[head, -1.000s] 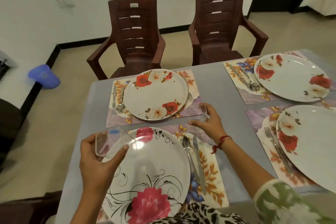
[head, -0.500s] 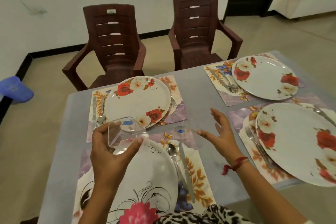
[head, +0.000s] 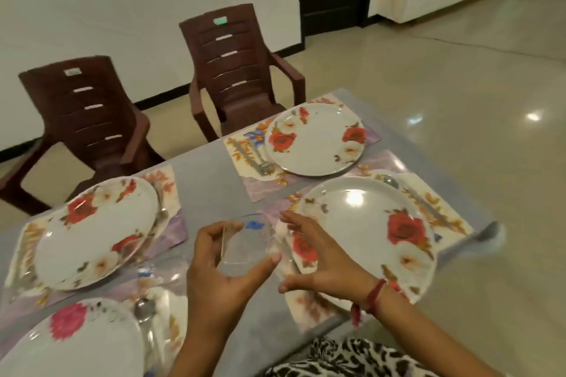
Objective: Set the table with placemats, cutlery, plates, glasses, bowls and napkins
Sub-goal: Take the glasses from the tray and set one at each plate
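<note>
**Step in hand:** glasses. Mats, plates and cutlery are laid at all four settings in view. No bowls or napkins are seen.

**Left of the held glass:**
- A rose plate sits on its mat, well off to the left.
- A pink plate lies down-left of it, with a spoon just beside.
- Between that spoon and the held glass is a blurred clear shape with a blue mark. It is probably a second glass already stood in place, but this is not certain.

**At the glass:** The left hand grips it, fingers round the far side and thumb across the near wall. The glass is tilted and appears to be off the grey surface. A blue sticker shows at its upper edge.

**Right of the glass:**
- The right hand is just beside the glass, fingers spread wide and holding nothing. It is over the left rim of the near plate.
- Further back to the right, a far plate has cutlery laid on its left.

**Next move, as judged:** The glass goes to the near plate's setting. It must be righted and stood on the mat above the plate, clear of the rim. The spread hand looks placed to take or steady it.
</note>
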A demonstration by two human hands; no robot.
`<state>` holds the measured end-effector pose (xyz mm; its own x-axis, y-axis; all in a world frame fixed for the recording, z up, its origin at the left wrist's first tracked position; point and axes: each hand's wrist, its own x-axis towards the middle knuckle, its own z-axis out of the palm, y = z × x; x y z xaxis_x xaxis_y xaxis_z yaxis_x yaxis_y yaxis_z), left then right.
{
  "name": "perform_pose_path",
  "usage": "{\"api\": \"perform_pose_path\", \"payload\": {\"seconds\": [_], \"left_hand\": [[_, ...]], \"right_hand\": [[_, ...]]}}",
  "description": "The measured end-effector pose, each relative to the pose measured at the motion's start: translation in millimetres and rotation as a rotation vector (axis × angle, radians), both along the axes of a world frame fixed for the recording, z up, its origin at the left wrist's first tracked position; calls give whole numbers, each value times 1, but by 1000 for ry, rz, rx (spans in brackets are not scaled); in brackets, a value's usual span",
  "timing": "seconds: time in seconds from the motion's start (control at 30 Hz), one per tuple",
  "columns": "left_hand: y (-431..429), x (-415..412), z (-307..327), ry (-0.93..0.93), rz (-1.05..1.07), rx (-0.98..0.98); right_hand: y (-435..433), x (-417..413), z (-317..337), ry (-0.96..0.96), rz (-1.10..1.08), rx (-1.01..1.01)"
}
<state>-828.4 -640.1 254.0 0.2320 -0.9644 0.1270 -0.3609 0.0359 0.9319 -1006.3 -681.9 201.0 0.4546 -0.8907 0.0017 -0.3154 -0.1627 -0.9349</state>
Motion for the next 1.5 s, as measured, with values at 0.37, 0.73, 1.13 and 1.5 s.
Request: {"api": "perform_pose_path", "payload": {"seconds": [0.37,0.73,1.13,1.5], "left_hand": [[-40,-126,8,-55,-110,91],[-71,-115,-14,-95,-1,126],[-101,-206,-38,29,439,206],[-85,-260,-50,2,692,253]], "right_hand": [[-21,-101,1,-61,-119,-36],[-117,-213,-1,-121,-358,86],[-252,-274,-82,2,-48,204],[-272,-270,-120,-12,149,239]]}}
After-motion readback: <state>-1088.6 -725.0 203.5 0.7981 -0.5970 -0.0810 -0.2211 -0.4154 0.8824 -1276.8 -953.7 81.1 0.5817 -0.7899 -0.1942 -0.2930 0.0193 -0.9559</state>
